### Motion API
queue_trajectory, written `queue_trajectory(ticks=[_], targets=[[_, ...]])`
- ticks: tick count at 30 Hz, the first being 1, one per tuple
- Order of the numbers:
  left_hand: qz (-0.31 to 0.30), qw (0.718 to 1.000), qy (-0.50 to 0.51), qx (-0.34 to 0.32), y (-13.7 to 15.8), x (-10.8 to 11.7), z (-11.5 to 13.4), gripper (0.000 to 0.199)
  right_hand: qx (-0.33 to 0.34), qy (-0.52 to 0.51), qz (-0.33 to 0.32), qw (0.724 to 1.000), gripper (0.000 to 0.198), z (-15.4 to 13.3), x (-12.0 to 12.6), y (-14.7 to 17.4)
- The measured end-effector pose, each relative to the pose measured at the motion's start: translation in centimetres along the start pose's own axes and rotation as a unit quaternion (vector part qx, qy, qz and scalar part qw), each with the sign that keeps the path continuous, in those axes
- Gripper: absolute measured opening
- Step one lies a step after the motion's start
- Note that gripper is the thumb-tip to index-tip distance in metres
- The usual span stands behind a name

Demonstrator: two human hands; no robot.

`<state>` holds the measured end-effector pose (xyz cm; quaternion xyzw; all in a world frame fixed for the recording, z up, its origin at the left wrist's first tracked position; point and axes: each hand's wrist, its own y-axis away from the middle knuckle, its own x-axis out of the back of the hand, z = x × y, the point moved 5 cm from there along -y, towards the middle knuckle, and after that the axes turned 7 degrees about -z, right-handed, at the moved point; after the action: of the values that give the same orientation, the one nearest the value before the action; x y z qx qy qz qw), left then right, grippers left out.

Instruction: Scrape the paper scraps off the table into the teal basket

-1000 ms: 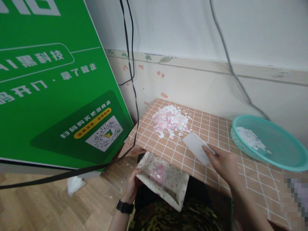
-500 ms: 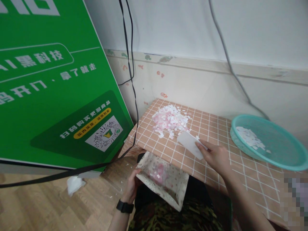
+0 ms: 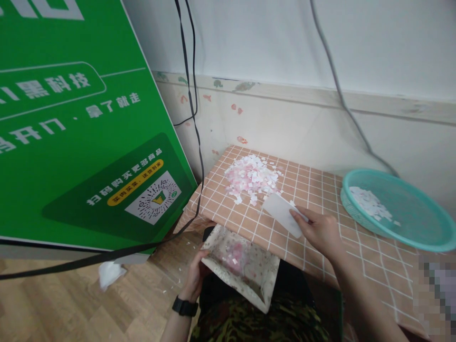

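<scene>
My left hand (image 3: 195, 275) grips the left side of a speckled, shallow tray (image 3: 265, 270), tilted below the table's front edge. Pinkish bits and a white scrap lie in the tray; the hand's fingers are partly hidden under it. Between the thumb and fingers of my right hand (image 3: 318, 230) is a flat white card (image 3: 281, 213), held low over the tablecloth. Just beyond the card's far end spreads a heap of white and pink paper scraps (image 3: 252, 175), with a few loose pieces around it.
A turquoise plastic basket (image 3: 420, 213) with white scraps stands right on the checked tablecloth (image 3: 306, 190). At left rises a green cabinet (image 3: 89, 166) with a black cable (image 3: 199, 156) hanging before it. A crumpled white bag (image 3: 111, 274) lies on the floor.
Almost nothing differs: the view has shifted very slightly, while both hands, the tray and the card keep nearly the same places.
</scene>
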<state>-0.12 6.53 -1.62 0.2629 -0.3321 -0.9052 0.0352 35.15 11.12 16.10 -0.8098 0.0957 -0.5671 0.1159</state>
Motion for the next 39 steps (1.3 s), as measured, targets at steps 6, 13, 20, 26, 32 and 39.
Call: queue_trajectory(ticks=[6, 13, 20, 26, 32, 39], targets=[[-0.002, 1.000, -0.004, -0.004, 0.3, -0.5, 0.3, 0.053, 0.014, -0.035, -0.031, 0.999, 0.036, -1.4, -0.6, -1.0], [-0.012, 1.000, -0.009, -0.002, 0.0, 0.0, 0.0, 0.050, 0.012, -0.013, 0.017, 1.000, 0.034, 0.0, -0.6, 0.0], [-0.016, 1.000, 0.004, -0.004, 0.0, -0.2, 0.0, 0.050, 0.059, -0.025, 0.015, 0.998, 0.029, -0.2, -0.4, 1.0], [-0.009, 1.000, -0.009, -0.002, 0.1, 0.0, 0.0, 0.042, 0.099, -0.049, -0.005, 0.994, 0.025, -0.8, -1.4, 0.5], [-0.014, 1.000, -0.008, -0.005, 0.4, -0.4, 0.2, 0.045, 0.132, -0.064, -0.017, 0.989, 0.022, -1.0, -1.4, 0.7], [-0.001, 1.000, -0.004, -0.005, 0.1, -0.1, 0.0, 0.038, 0.160, -0.022, -0.025, 0.987, 0.024, -1.7, -1.3, -0.3]])
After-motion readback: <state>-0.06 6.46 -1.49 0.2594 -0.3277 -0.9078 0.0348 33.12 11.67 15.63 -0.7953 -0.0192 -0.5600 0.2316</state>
